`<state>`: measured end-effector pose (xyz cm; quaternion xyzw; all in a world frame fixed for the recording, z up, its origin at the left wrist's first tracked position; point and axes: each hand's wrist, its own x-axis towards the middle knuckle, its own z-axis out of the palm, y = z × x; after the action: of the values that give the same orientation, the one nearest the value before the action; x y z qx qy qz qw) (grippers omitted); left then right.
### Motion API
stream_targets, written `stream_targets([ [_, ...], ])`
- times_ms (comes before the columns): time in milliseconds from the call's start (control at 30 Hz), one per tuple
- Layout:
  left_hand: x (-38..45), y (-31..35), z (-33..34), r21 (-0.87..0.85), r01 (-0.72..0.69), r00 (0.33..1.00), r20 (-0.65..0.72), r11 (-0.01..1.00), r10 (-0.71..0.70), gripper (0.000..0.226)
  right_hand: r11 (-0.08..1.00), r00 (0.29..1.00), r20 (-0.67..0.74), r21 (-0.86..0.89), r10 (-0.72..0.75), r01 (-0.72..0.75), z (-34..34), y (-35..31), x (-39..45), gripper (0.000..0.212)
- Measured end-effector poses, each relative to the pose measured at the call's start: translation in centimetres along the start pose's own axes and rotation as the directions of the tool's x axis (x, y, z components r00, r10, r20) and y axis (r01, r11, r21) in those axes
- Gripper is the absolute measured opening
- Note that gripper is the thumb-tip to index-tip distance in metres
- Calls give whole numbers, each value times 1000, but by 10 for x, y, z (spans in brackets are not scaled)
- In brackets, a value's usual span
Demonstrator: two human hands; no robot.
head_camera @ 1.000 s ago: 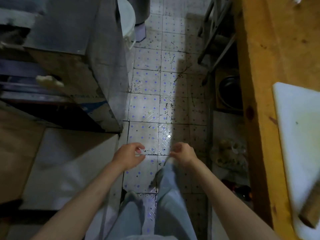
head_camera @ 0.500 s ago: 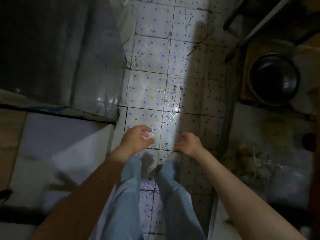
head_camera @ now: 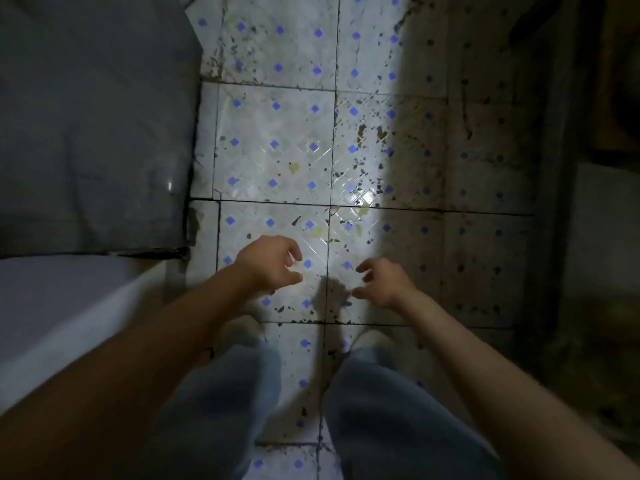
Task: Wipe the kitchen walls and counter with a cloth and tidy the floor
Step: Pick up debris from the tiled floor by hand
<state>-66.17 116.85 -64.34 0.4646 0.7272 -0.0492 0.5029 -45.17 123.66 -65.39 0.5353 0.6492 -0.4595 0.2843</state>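
Both hands are hanging low over the floor (head_camera: 277, 133), arms reaching down from the bottom corners of the frame. Left hand (head_camera: 266, 265) is loosely curled, fingers bent toward the thumb, gripping nothing. Right hand (head_camera: 384, 284) is doing the same: fingers half-bent and spread, thumb out, nothing in it. The two are sitting near each other with a strip of lit tile showing between them. Whether the fingertips are touching the tile, can't tell.

Floor is lying directly under and ahead of both hands. White tiles with a grid of small blue diamonds, dark grout lines, glossy where the light is hitting. Dark debris specks (head_camera: 360, 174) are scattering thickest just ahead of and beyond the right hand, along the grout seam, plus more below both hands near the next seam. A few pale yellowish bits (head_camera: 293, 168) are sitting ahead of the left hand. Right of the right hand the tiles are falling into shadow and looking grimier.

Edges: a grey cabinet side (head_camera: 97, 133) is running just left of and ahead of the left hand, with a pale flat surface (head_camera: 62, 306) beside the left forearm. A dark vertical edge is bounding the far right, well apart from the right hand. Knees in light blue trousers (head_camera: 381, 410) are sitting behind both hands. Open tile is running straight ahead between the two sides.
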Motion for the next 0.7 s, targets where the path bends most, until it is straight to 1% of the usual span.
stream_targets([
  [100, 54, -18, 24, 126, -46, 994, 102, 991, 33, 36, 992, 998, 7, -110, -63, 63, 17, 14, 54, 50],
  [167, 83, -30, 36, 179, -96, 990, 123, 979, 75, 35, 979, 993, 32, -170, -112, 116, 28, 21, 83, 50],
  [300, 132, -55, 58, 230, -144, 984, 137, 963, 114, 33, 932, 973, 106, -284, -205, 227, 45, 30, 130, 52],
  [400, 158, -68, 75, 232, -203, 972, 162, 951, 168, 30, 926, 960, 118, -259, -254, 276, 55, 32, 156, 50],
  [467, 169, -76, 84, 273, -247, 963, 175, 930, 204, 30, 921, 950, 107, -236, -293, 311, 61, 34, 169, 46],
  [567, 183, -89, 90, 376, -299, 954, 133, 877, 268, 31, 886, 927, 95, -274, -362, 374, 68, 36, 181, 45],
  [700, 190, -99, 92, 377, -313, 948, 75, 871, 308, 29, 867, 902, 9, -270, -432, 418, 77, 34, 192, 39],
])
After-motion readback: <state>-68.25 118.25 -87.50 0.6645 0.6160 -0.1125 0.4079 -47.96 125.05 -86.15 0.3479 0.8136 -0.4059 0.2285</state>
